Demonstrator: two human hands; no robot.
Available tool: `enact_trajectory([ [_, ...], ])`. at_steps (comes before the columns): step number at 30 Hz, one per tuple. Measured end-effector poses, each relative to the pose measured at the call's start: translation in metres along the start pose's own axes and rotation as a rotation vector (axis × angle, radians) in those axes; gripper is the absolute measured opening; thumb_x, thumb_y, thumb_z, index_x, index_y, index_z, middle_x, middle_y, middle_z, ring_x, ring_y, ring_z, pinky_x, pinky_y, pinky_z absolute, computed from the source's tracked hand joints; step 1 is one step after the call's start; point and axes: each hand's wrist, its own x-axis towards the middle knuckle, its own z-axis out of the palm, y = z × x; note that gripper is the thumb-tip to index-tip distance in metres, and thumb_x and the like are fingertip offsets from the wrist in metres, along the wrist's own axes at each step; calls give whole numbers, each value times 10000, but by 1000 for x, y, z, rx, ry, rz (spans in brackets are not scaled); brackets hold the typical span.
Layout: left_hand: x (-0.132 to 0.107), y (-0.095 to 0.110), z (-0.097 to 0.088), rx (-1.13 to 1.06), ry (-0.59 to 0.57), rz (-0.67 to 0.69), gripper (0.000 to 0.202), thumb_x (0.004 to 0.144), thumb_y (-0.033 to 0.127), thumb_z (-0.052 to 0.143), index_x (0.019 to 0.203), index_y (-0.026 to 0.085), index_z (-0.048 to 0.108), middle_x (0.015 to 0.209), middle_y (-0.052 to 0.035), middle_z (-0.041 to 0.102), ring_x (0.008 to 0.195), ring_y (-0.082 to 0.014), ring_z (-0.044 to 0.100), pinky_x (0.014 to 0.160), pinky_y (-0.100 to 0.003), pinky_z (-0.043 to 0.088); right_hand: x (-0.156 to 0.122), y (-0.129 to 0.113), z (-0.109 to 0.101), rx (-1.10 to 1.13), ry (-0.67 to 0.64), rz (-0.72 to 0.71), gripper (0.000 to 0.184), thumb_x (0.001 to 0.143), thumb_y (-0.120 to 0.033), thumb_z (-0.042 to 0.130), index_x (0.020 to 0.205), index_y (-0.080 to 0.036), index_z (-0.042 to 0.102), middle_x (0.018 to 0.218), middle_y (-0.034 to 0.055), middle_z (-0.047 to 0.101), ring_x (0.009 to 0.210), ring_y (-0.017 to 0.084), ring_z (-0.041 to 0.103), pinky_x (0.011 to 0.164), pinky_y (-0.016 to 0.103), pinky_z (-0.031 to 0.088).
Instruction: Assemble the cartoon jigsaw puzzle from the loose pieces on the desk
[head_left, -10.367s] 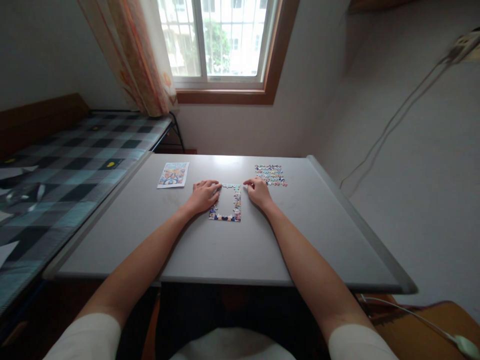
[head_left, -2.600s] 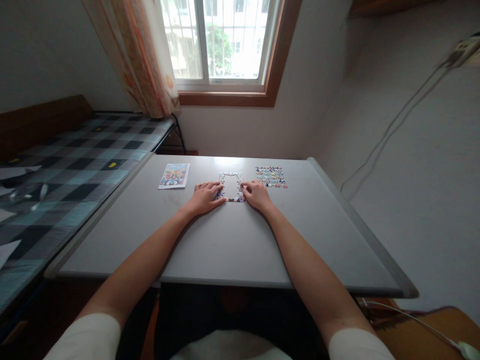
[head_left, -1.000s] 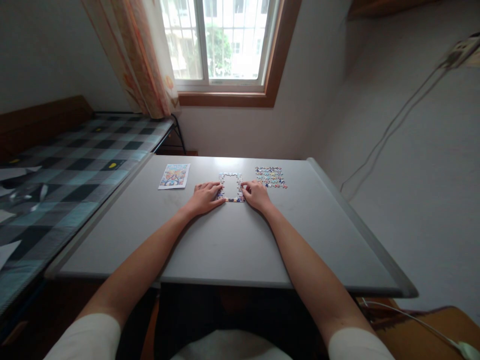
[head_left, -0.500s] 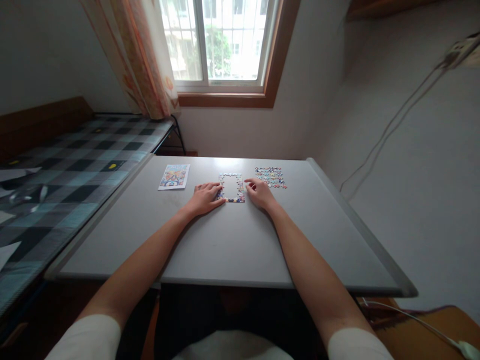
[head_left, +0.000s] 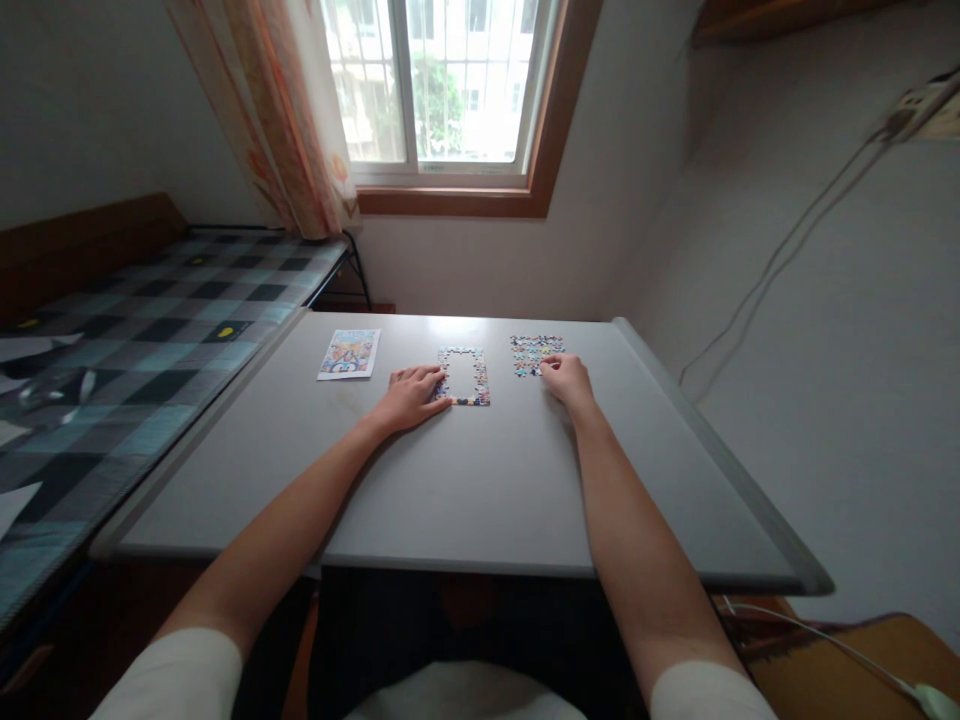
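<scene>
Right fingers (head_left: 547,366) touch loose pieces (head_left: 526,352); picture card (head_left: 349,353) lettering illegible.

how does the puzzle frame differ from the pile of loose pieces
The puzzle frame is joined into a hollow rectangle; the pile of loose pieces is a scattered patch. The frame touches the left hand; the pile meets the right hand. Both are colourful and lie flat on the table.

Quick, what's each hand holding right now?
Left hand: open, flat against the puzzle frame, holding nothing.
Right hand: curled at the loose puzzle pieces; grasp cannot be told.
</scene>
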Motion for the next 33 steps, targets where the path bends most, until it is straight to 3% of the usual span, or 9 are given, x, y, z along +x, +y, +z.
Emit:
enact_trajectory([
  [7, 0, 2, -3, -2, -13, -4, 530, 885, 564, 420, 1332, 291, 505, 1444, -50, 459, 1310, -273, 389, 1048, -446, 280, 3, 4, 1, -2, -22, 10, 254, 755, -261, 555, 923, -210, 740, 887, 81, 723, 869, 202, 653, 787, 271, 469],
  [15, -2, 4, -3, 32, -14, -6, 558, 824, 447, 500, 1366, 317, 481, 1445, -26, 459, 1306, -294, 385, 1049, -457, 278, 6, 7, 5, 19, -33, 10, 259, 746, -234, 554, 917, -211, 746, 888, 78, 725, 866, 196, 654, 793, 266, 470],
  [33, -3, 2, -1, 43, -19, 12, 540, 840, 471, 468, 1358, 320, 484, 1457, -26, 437, 1315, -284, 367, 1044, -456, 272, 5, 6, 7, -5, -42, 0, 267, 755, -240, 539, 918, -226, 750, 864, 62, 722, 822, 185, 645, 759, 256, 465],
])
